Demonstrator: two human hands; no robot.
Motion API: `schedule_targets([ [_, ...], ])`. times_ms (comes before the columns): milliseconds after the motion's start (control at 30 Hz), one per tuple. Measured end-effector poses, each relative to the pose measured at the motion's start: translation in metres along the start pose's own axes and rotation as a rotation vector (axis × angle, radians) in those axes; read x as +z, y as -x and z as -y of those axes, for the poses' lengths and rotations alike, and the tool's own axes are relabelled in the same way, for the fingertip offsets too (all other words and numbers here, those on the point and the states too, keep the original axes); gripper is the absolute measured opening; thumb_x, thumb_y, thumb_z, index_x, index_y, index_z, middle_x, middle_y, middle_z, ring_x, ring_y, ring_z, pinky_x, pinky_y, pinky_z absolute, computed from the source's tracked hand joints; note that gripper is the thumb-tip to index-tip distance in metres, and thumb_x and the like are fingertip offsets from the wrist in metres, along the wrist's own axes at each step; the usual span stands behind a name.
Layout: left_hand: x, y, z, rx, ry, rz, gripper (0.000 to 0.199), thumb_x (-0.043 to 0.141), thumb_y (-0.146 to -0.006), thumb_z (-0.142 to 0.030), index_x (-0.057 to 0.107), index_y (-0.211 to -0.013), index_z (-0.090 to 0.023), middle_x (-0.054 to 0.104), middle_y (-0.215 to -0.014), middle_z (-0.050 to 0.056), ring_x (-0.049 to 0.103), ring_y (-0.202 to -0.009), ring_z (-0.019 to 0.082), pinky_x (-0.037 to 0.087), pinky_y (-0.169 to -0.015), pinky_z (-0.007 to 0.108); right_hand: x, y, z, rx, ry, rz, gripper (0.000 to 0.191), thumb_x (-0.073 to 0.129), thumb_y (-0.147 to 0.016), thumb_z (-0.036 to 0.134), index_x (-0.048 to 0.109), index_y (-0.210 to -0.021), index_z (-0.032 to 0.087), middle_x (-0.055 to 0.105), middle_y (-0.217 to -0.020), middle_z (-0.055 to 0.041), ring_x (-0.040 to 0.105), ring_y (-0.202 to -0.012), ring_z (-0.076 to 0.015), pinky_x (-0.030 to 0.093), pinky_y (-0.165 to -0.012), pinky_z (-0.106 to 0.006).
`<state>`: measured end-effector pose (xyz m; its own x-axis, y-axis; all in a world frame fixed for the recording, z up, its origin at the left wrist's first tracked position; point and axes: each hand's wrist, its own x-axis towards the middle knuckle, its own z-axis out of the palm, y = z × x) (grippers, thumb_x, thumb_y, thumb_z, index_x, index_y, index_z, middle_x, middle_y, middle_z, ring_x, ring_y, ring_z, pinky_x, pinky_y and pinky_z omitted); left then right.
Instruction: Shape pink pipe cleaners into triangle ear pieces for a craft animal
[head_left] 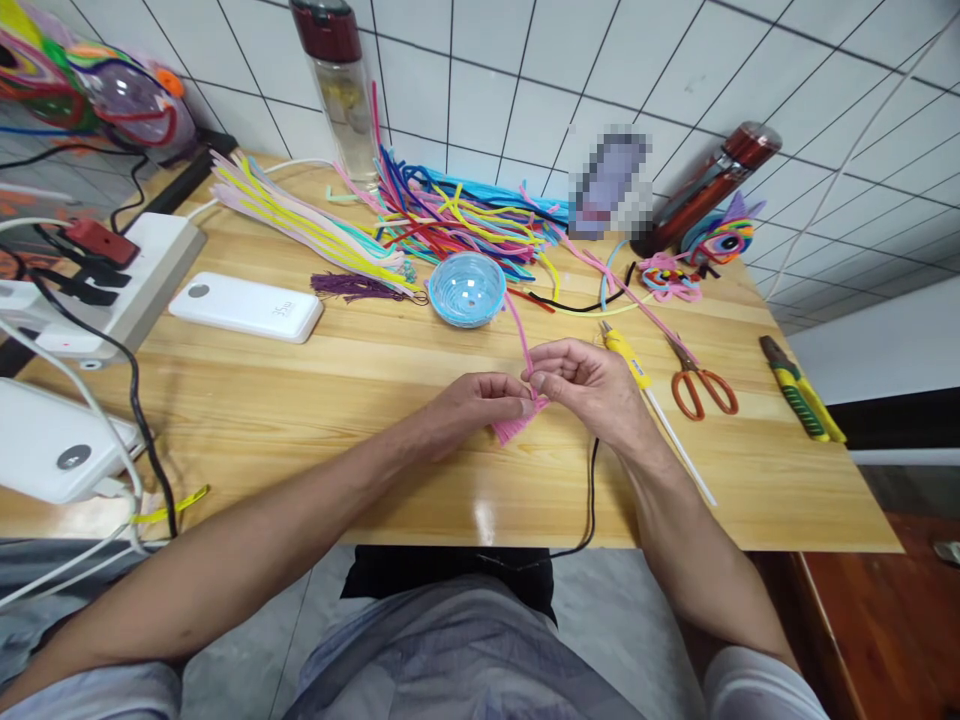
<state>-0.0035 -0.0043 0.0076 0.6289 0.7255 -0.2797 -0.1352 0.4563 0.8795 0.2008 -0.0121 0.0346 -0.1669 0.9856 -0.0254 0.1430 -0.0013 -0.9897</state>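
Note:
Near the middle of the table, my left hand [491,400] pinches a small pink piece [514,428] that looks made of pipe cleaners laid side by side. My right hand [581,378] meets it from the other side, thumb and fingers closed on a pink pipe cleaner [517,325] that rises from the piece and curves toward a bowl. Fingers cover the spot where strand and piece meet. The blue bowl [466,290] stands just beyond both hands. A yellow glue gun [626,355] with a white glue stick in its back lies to the right of my right hand.
Orange-handled scissors [703,390] and green-yellow pliers [799,390] lie at the right. Piled pipe cleaners [465,220], a clear bottle [341,110] and a red flask [709,185] line the back. A power strip [124,290], cables and white power banks [244,308] occupy the left.

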Motion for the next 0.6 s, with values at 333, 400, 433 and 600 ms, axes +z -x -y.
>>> schedule_targets([
  [333,0.0018,0.0004,0.0008,0.003,0.011,-0.007,0.038,0.093,-0.067,-0.048,0.072,-0.075,-0.017,0.064,-0.073,0.0,0.051,-0.066,0.011,0.039,-0.062,0.026,0.0008,0.002,-0.003,-0.033,-0.023,0.05,0.031,0.091,-0.084,0.038,0.084,-0.11,0.022,0.086,-0.096,-0.0045,0.081,-0.084,-0.0176,0.065,-0.077,-0.031],
  [400,0.0022,0.0005,0.0005,0.005,0.023,-0.004,0.037,0.092,-0.067,-0.047,0.071,-0.075,-0.017,0.062,-0.072,-0.001,0.049,-0.065,0.01,0.036,-0.061,0.026,0.0001,0.0022,-0.0045,-0.031,-0.033,0.068,0.031,0.091,-0.085,0.039,0.084,-0.111,0.023,0.086,-0.097,-0.0047,0.081,-0.083,-0.0179,0.066,-0.077,-0.032],
  [433,0.0024,0.0007,0.0001,0.002,0.027,0.002,0.037,0.092,-0.068,-0.047,0.071,-0.075,-0.017,0.06,-0.071,-0.002,0.047,-0.064,0.01,0.035,-0.06,0.026,-0.0001,0.0023,-0.0051,-0.032,-0.034,0.075,0.031,0.091,-0.085,0.039,0.084,-0.111,0.023,0.086,-0.097,-0.0047,0.081,-0.083,-0.0182,0.066,-0.078,-0.032],
  [600,0.003,0.0024,-0.0025,-0.018,0.019,0.029,0.038,0.091,-0.068,-0.048,0.069,-0.076,-0.018,0.057,-0.07,-0.003,0.042,-0.06,0.009,0.03,-0.057,0.026,0.0006,0.0019,-0.0043,-0.048,-0.058,0.104,0.028,0.091,-0.086,0.038,0.084,-0.11,0.025,0.087,-0.098,-0.0036,0.083,-0.086,-0.0188,0.068,-0.082,-0.034],
])
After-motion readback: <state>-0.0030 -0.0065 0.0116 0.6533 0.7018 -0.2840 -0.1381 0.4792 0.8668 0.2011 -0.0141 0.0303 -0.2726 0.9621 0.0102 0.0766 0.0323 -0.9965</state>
